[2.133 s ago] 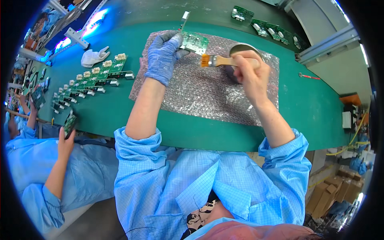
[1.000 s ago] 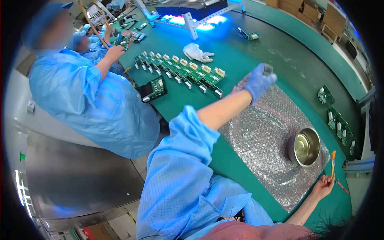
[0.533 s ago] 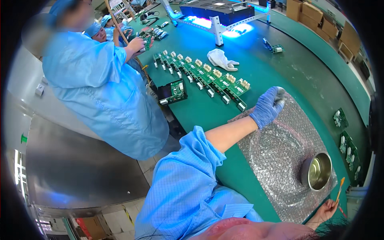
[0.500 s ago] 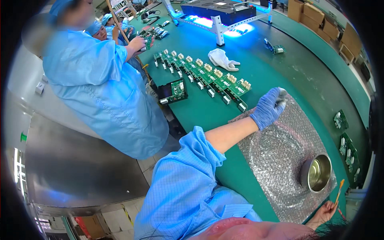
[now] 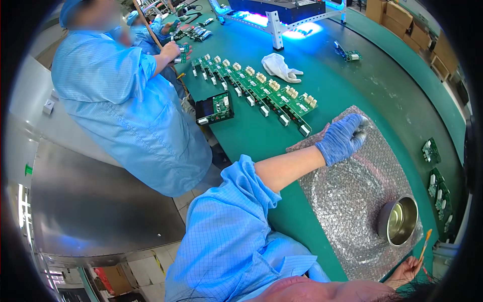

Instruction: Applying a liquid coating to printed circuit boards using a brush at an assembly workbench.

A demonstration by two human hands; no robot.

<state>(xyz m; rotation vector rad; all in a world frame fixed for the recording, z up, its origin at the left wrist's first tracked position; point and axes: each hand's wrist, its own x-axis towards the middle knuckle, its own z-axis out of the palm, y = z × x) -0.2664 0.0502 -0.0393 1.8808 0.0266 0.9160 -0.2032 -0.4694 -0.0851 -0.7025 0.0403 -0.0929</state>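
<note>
My left hand, in a blue knitted glove with greyish fingertips, is over the far end of a sheet of bubble wrap. Its fingers are curled toward the thumb, and whatever they may hold is hidden. At the lower right, my bare right hand grips a thin brush, its orange-yellow tip pointing up. Between the two hands, nearer the right one, a round metal bowl sits tilted on the bubble wrap; its inside looks shiny and yellowish.
A row of green circuit boards runs beyond my left hand, with a black-cased board beside it. A white glove lies farther back, near a blue-lit machine. More boards lie right. A co-worker stands at left.
My left hand has turned and shifted slightly right and down, its fingers less tightly bunched. My right hand still holds the brush. The co-worker has moved a little.
</note>
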